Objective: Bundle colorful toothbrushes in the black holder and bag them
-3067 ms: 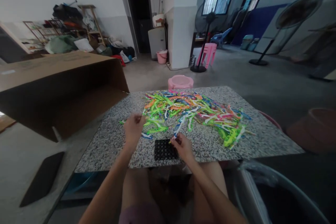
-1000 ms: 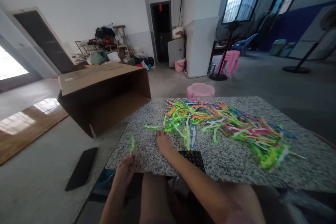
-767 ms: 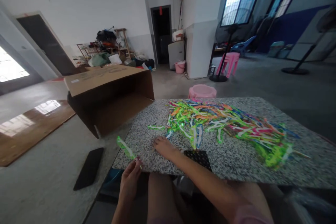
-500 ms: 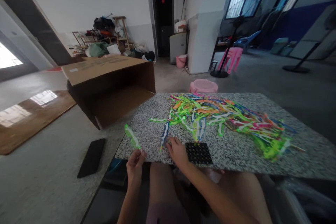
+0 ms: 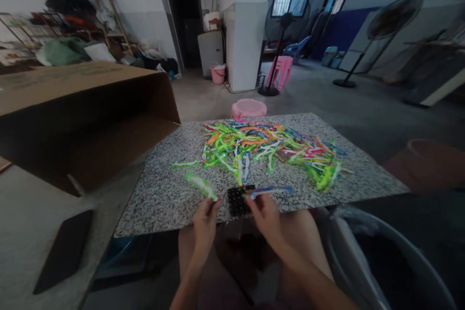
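Note:
My left hand (image 5: pixel 206 215) pinches one end of a green and white strip (image 5: pixel 199 184), which points up and left over the speckled tabletop (image 5: pixel 156 203). Closed on a blue and white strip (image 5: pixel 274 190), my right hand (image 5: pixel 264 210) is just right of a small black studded tray (image 5: pixel 236 202). The blue strip extends to the right from the fingers. Beyond the tray, a yellow-green strip (image 5: pixel 238 168) and another blue strip (image 5: pixel 246 164) lie side by side. Farther back spreads a pile of bright green, orange, pink and blue strips (image 5: pixel 254 138). What the strips are made of is unclear.
An open cardboard box (image 5: pixel 90 101) stands left of the table. A pink stool (image 5: pixel 249 107) is behind it. At the lower right is a large lined bin (image 5: pixel 385 252). A black flat board (image 5: pixel 65 247) lies on the floor at left.
The view has turned right. My right hand has picked up the blue and white strip and moved it to the tray's right. My left hand, still holding the green strip, has come nearer the tray.

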